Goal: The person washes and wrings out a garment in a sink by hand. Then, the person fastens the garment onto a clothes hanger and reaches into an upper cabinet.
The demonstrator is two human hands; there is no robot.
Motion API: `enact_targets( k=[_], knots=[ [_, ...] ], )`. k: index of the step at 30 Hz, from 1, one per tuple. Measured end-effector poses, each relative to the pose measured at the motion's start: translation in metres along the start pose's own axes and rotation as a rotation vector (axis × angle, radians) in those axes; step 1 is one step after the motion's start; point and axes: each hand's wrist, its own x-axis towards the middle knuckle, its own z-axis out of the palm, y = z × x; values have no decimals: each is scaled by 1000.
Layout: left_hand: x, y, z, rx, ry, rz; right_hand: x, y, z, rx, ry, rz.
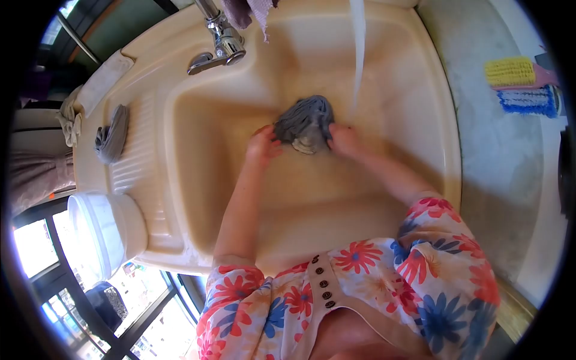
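In the head view, the grey cloth [305, 123] lies bunched on the floor of the sink [414, 90], between my hands, at 2 o'clock from the fingers of my left hand [262, 146] and 10 o'clock from those of my right hand [346, 141]. Neither hand is clearly nearer; my fingers are at opposite edges, bent toward it, but I cannot tell whether they grip. Bundled about as wide as long, it shows no strong long axis; its folds run roughly from 1 o'clock to 7, with the pale end [304, 145] pointing near 6, toward me.
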Motion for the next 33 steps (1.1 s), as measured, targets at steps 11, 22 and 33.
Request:
enact_targets(
  k=[11,22,33],
  knots=[
    [12,-38,-4,-276,-454,-113,-32,-143,-115,893,344,-616],
    [-45,39,33,-182,-114,77,71,48,26,968,216,259],
    [-21,8,7,48,-94,-18,37,51,2,953,-64,422]
  ],
)
